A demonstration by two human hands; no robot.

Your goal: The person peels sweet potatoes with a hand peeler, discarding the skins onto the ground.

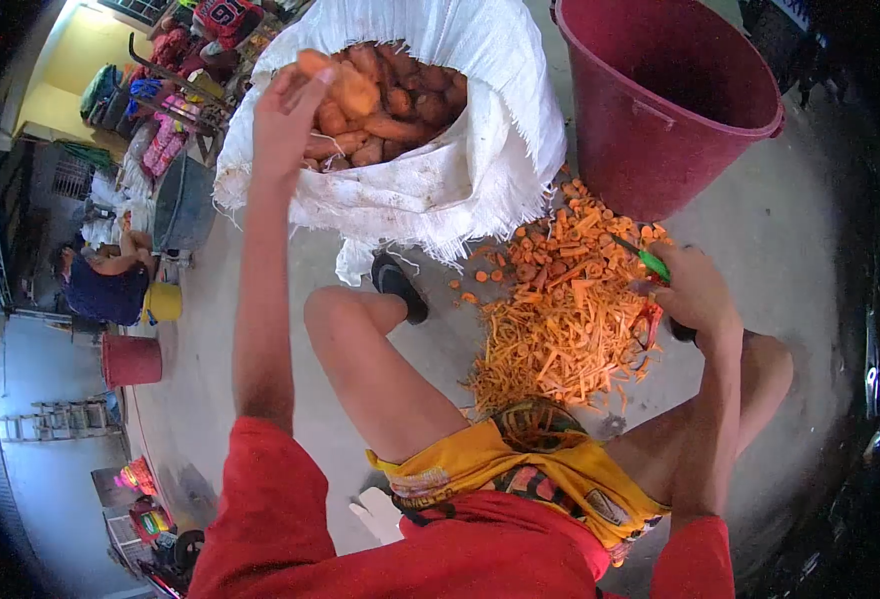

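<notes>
The fingers of the left hand (285,115) were bent, touching a bright carrot (352,93) at the sack's mouth; whether they gripped it I could not tell. Below and to the right of those fingers, more carrots (400,130) filled the white sack (410,205). The fingers of the right hand (698,288) were closed around a green tool (654,264). Just left of them and nearer the body, cut carrot pieces (570,319) lay heaped on the floor (440,349). Beyond the right fingers stood a red bucket (620,140).
</notes>
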